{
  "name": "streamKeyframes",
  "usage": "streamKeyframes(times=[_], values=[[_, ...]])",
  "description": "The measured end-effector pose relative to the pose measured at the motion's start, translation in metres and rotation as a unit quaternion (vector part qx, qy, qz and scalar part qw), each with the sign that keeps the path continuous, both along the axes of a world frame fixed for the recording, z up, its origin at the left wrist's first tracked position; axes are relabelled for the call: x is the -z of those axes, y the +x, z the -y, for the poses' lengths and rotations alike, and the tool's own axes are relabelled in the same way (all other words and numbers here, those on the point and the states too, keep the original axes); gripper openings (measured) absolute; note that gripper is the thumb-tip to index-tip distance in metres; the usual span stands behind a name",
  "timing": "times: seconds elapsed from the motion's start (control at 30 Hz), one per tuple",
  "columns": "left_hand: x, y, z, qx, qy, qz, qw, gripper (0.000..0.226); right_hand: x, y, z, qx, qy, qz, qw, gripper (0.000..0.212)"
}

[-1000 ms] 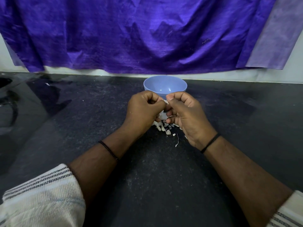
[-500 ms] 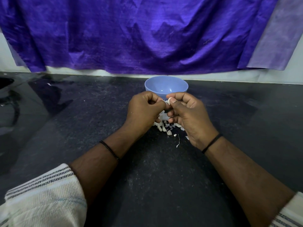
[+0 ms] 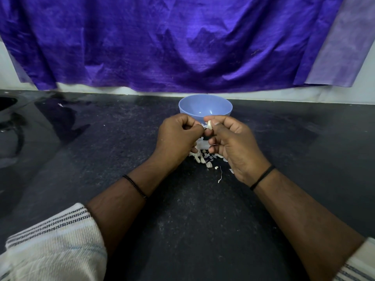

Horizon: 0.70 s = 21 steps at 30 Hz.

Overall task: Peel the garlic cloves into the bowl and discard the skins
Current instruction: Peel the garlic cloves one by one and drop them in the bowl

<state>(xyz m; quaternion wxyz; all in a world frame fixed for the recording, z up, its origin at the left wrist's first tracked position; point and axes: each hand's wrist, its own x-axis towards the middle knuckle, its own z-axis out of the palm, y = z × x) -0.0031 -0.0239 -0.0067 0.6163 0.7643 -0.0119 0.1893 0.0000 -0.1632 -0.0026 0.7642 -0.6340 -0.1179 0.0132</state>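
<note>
Purple cloth (image 3: 182, 47) over white wall (image 3: 8, 74) — dark speckled counter (image 3: 192, 230)

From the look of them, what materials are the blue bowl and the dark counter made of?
The round light blue bowl looks like plastic: even colour, thin rim and a soft, semi-gloss highlight inside, though glazed ceramic is possible. The dark speckled counter looks like polished stone, probably granite: fine pale flecks and mirror-like reflections at its left side.
</note>
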Motion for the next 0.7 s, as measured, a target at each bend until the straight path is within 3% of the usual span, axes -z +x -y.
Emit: streamKeyframes(times=[0.7], values=[[-0.0014, -0.0008, -0.0023, -0.012, 0.0, 0.007, 1.0, 0.009, 0.0013, 0.0014, 0.0004, -0.002, -0.033, 0.031, 0.999, 0.024]])
